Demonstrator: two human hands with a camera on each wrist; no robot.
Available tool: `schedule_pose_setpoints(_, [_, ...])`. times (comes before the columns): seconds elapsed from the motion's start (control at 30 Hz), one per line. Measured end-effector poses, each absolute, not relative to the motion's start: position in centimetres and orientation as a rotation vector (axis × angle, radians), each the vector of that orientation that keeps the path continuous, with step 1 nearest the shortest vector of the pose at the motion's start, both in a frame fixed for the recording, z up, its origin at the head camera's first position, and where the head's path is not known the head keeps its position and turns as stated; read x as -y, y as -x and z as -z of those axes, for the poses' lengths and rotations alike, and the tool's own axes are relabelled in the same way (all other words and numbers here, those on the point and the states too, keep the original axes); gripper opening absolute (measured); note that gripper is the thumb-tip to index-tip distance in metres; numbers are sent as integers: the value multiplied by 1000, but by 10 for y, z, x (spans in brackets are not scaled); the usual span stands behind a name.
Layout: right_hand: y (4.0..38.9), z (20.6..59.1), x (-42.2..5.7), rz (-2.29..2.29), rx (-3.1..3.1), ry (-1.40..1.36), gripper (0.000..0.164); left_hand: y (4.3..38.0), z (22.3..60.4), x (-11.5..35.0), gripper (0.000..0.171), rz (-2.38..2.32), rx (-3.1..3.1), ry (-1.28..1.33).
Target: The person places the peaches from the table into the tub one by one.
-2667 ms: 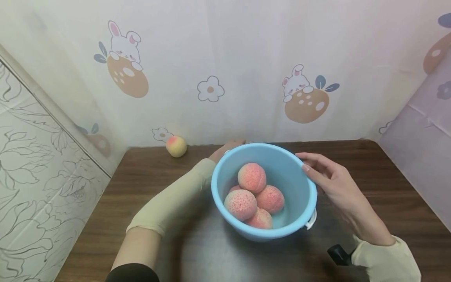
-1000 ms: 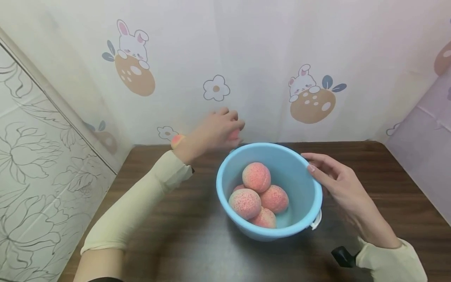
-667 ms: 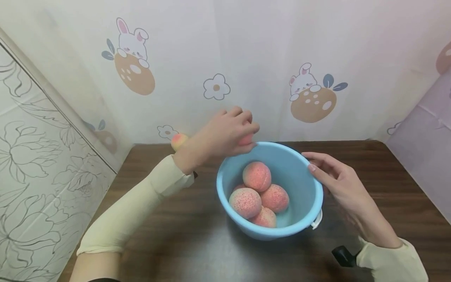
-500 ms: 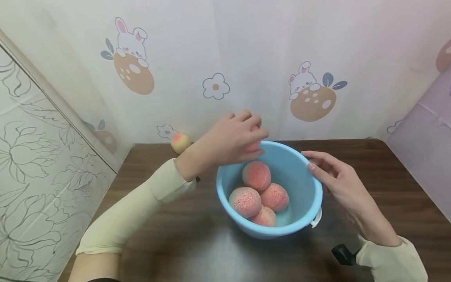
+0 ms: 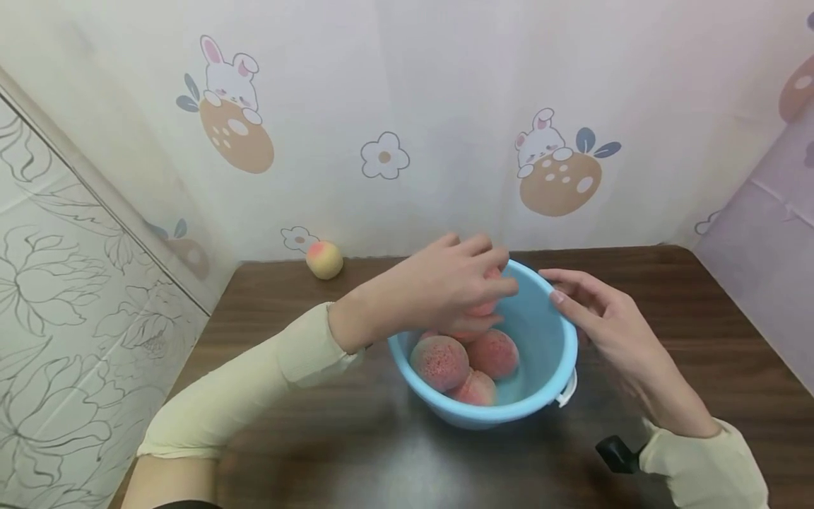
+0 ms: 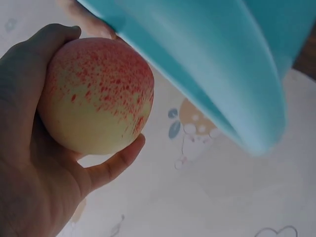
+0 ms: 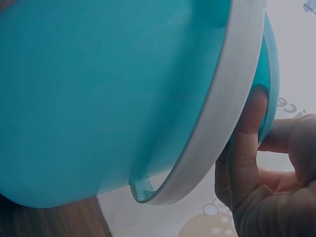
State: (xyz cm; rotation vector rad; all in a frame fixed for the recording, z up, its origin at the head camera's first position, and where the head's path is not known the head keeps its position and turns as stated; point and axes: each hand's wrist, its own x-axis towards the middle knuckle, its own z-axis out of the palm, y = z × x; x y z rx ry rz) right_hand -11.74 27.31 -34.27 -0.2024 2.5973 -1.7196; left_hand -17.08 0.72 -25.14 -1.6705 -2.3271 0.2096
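My left hand [image 5: 439, 286] holds a red-speckled peach [image 6: 98, 94] with its fingers and thumb curled round it, above the left part of the blue bucket [image 5: 540, 346]. In the head view that hand covers most of the peach and part of the bucket's far rim. Several pinkish peaches [image 5: 439, 363] lie inside, heaped at the left. With the thumb on top and fingers outside, my right hand [image 5: 610, 322] grips the bucket's right rim. The right wrist view shows these fingers [image 7: 244, 153] between the rim and the white handle [image 7: 217, 103].
A single yellow peach [image 5: 324, 260] with a pink top stands at the back left of the dark wooden table [image 5: 286, 438]. A curtain with rabbit prints [image 5: 445, 106] hangs along the table's back edge. A floral-patterned panel [image 5: 63, 318] borders the left side.
My left hand has come up from behind the bucket with a peach, then moved right and down over the opening. The right hand has kept its grip on the rim.
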Motion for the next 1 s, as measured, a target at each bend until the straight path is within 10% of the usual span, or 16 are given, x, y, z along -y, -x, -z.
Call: schedule_pose_setpoints(1.0, [118, 342, -274, 1723, -2575, 207, 46, 141, 283, -39, 37, -452, 2402, 2206])
